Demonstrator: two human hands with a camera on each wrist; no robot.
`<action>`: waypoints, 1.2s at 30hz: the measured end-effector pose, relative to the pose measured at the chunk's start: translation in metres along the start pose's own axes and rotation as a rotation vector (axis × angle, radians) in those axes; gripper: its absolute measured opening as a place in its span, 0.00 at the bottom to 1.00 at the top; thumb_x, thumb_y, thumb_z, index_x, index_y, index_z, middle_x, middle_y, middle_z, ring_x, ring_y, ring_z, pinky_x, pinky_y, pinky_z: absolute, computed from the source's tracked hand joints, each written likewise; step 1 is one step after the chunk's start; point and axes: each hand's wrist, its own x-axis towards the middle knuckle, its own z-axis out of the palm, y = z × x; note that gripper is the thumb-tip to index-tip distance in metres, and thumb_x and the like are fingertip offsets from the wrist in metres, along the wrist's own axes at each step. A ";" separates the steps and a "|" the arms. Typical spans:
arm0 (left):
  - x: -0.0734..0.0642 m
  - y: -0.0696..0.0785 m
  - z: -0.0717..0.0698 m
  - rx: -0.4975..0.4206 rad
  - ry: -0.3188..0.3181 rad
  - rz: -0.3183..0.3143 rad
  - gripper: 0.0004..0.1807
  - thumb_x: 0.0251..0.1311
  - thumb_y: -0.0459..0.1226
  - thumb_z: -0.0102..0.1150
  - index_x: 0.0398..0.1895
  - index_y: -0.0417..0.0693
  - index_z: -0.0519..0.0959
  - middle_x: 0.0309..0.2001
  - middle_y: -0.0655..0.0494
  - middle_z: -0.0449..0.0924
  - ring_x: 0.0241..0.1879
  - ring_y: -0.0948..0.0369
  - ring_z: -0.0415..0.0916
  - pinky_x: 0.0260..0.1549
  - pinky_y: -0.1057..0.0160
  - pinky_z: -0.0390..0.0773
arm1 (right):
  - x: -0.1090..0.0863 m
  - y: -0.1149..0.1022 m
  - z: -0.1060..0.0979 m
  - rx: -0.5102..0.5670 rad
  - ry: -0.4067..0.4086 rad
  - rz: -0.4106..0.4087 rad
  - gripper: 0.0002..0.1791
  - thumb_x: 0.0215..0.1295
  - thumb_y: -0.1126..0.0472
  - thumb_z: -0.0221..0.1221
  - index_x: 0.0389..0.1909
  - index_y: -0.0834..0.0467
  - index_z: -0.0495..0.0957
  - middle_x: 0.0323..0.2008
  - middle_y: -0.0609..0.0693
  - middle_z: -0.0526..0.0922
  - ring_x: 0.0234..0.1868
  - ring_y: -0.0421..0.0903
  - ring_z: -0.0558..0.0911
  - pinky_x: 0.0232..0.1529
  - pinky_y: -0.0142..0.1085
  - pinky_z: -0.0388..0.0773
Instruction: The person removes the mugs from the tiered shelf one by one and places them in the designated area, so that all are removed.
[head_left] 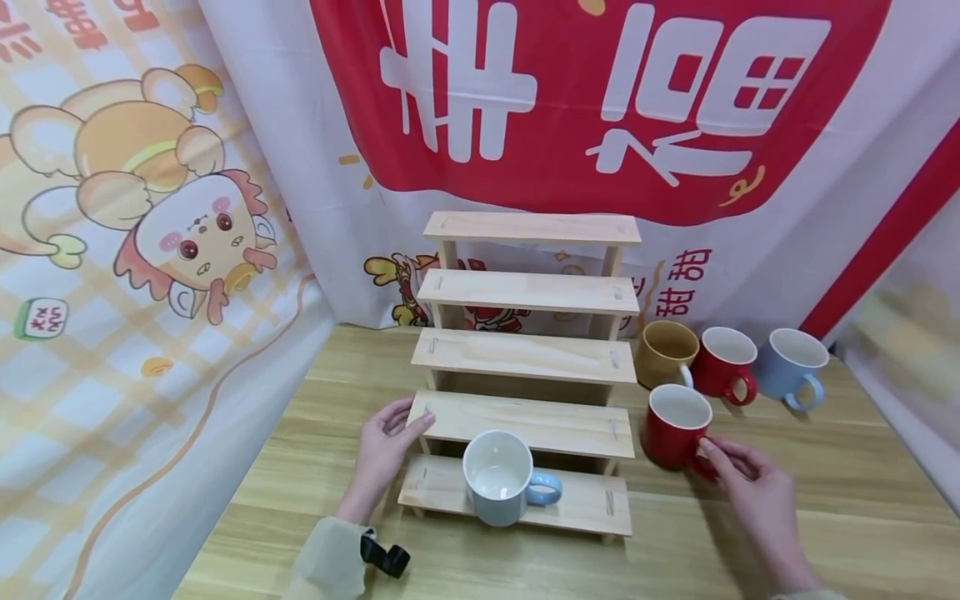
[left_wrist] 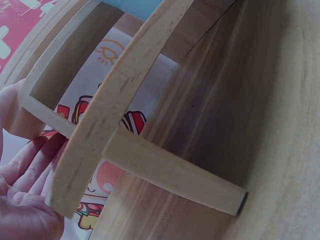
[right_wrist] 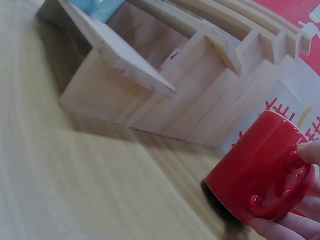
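A tiered wooden display rack (head_left: 517,354) stands in the middle of the head view. My left hand (head_left: 386,446) holds the left end of its second step from the front, thumb over the top and fingers at the side; the left wrist view shows those fingers (left_wrist: 31,170) behind the wooden edge. On the lowest step sits a light-blue mug (head_left: 495,502), upright, its handle to the right. Right of the rack, my right hand (head_left: 761,500) pinches the handle of a red mug (head_left: 670,437). In the right wrist view that red mug (right_wrist: 250,165) is close over the tabletop.
Behind the held mug, a brown mug (head_left: 660,354), a second red mug (head_left: 716,371) and a second light-blue mug (head_left: 787,371) stand in a row on the wooden table (head_left: 300,500). A printed cloth (head_left: 277,125) hangs behind and left. The rack's upper steps hold nothing.
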 end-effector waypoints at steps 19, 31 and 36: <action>0.000 -0.001 0.000 0.021 0.014 0.010 0.28 0.56 0.37 0.76 0.59 0.37 0.78 0.56 0.40 0.82 0.53 0.52 0.81 0.50 0.67 0.82 | -0.010 -0.068 -0.005 -0.126 0.089 -0.107 0.27 0.63 0.52 0.72 0.61 0.55 0.81 0.51 0.42 0.87 0.45 0.28 0.83 0.41 0.17 0.77; 0.000 -0.001 0.000 0.012 0.017 0.012 0.28 0.57 0.36 0.76 0.59 0.36 0.79 0.55 0.41 0.82 0.53 0.51 0.81 0.50 0.67 0.82 | -0.045 -0.123 0.031 -0.125 -0.188 -0.388 0.19 0.66 0.59 0.70 0.56 0.58 0.84 0.51 0.52 0.87 0.47 0.37 0.86 0.45 0.26 0.82; 0.000 -0.001 0.000 0.016 0.012 0.005 0.29 0.56 0.37 0.76 0.60 0.37 0.78 0.56 0.41 0.82 0.53 0.52 0.81 0.50 0.67 0.82 | -0.056 -0.122 0.048 -0.033 -0.372 -0.417 0.16 0.66 0.65 0.68 0.54 0.62 0.84 0.50 0.57 0.87 0.48 0.47 0.87 0.47 0.34 0.84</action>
